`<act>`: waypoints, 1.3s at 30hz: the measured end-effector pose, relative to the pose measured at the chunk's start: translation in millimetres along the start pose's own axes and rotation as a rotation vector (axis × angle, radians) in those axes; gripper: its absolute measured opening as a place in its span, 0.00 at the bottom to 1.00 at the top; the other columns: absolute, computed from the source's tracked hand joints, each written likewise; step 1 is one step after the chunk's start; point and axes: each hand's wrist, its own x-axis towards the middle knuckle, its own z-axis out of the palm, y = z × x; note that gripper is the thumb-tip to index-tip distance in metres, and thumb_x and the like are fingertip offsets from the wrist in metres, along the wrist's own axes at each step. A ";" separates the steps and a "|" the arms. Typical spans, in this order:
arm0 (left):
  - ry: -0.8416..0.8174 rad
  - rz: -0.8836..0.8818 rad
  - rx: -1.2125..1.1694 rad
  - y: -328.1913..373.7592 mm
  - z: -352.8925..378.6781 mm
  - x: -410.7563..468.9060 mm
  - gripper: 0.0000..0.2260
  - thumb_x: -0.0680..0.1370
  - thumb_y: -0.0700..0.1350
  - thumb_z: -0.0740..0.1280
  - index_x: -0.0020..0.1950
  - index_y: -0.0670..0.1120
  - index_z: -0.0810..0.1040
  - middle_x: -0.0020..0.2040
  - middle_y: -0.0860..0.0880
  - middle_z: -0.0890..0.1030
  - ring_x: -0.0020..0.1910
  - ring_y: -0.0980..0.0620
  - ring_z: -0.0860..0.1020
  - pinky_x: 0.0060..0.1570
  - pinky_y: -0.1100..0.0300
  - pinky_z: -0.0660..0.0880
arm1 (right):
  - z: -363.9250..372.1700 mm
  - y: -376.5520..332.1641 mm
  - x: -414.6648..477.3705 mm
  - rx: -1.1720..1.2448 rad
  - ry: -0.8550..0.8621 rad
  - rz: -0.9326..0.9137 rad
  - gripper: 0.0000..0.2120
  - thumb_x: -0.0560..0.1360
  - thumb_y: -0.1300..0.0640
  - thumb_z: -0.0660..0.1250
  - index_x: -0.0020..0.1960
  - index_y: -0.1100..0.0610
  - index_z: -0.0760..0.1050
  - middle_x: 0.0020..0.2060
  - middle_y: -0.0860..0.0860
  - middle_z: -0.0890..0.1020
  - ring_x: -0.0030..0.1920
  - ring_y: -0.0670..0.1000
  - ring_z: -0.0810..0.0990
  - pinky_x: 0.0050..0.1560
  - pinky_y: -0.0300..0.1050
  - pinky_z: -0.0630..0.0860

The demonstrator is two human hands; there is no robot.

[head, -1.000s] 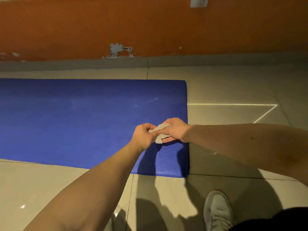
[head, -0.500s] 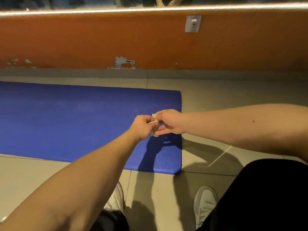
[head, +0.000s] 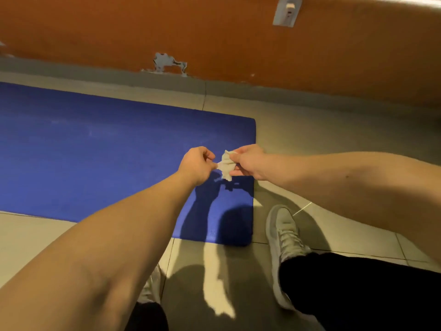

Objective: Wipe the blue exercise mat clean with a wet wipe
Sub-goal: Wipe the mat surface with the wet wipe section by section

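1. Mat [head: 95, 151]: blue, flat on the tiled floor [head: 310, 139], near the wall [head: 214, 32]. It looks like soft foam, light but wide. It may creep under a hard stroke, so press down flat.
2. Hands: the left hand [head: 195, 163] and right hand [head: 250, 162] hover above the mat's right end, fingers curled, each pinching one edge of the wipe [head: 225, 164].
3. Wipe: small, crumpled, stretched between the hands, off the mat. Judged thin, limp, damp and easy to tear. Best taken by its edges, opened gently, then held flat under the fingers.
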 end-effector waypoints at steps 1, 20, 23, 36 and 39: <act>-0.006 -0.024 0.013 -7.2 7.9 6.5 0.05 0.77 0.41 0.73 0.49 0.44 0.77 0.40 0.49 0.78 0.42 0.47 0.77 0.46 0.55 0.75 | -3.4 7.5 10.5 -0.010 0.025 0.003 0.06 0.80 0.61 0.70 0.56 0.61 0.78 0.51 0.59 0.85 0.43 0.56 0.87 0.38 0.47 0.85; -0.176 -0.296 0.590 -85.2 70.1 110.7 0.19 0.79 0.49 0.68 0.69 0.43 0.74 0.67 0.39 0.71 0.65 0.37 0.70 0.63 0.47 0.72 | -34.0 34.5 195.7 -0.872 0.058 -0.313 0.16 0.84 0.58 0.58 0.68 0.59 0.75 0.61 0.62 0.79 0.62 0.64 0.77 0.61 0.55 0.74; -0.185 -0.356 0.625 -90.8 77.1 122.3 0.25 0.80 0.52 0.68 0.74 0.44 0.69 0.71 0.41 0.67 0.70 0.38 0.64 0.67 0.47 0.69 | -25.3 63.8 202.4 -0.920 -0.006 -0.441 0.18 0.84 0.60 0.56 0.72 0.63 0.70 0.68 0.65 0.73 0.68 0.66 0.71 0.68 0.60 0.69; -0.238 -0.530 0.628 -113.8 76.4 177.0 0.47 0.73 0.60 0.74 0.82 0.58 0.45 0.81 0.49 0.40 0.79 0.39 0.41 0.71 0.32 0.61 | -5.3 114.8 228.2 -1.437 -0.078 -0.464 0.34 0.83 0.34 0.43 0.83 0.48 0.40 0.82 0.53 0.41 0.78 0.68 0.33 0.76 0.71 0.38; -0.257 -0.543 0.638 -113.0 77.3 179.9 0.49 0.73 0.61 0.74 0.82 0.58 0.43 0.81 0.48 0.38 0.79 0.38 0.40 0.71 0.33 0.63 | 10.0 114.2 231.6 -1.357 -0.101 -0.450 0.36 0.84 0.37 0.44 0.83 0.56 0.40 0.82 0.55 0.37 0.78 0.66 0.30 0.77 0.68 0.34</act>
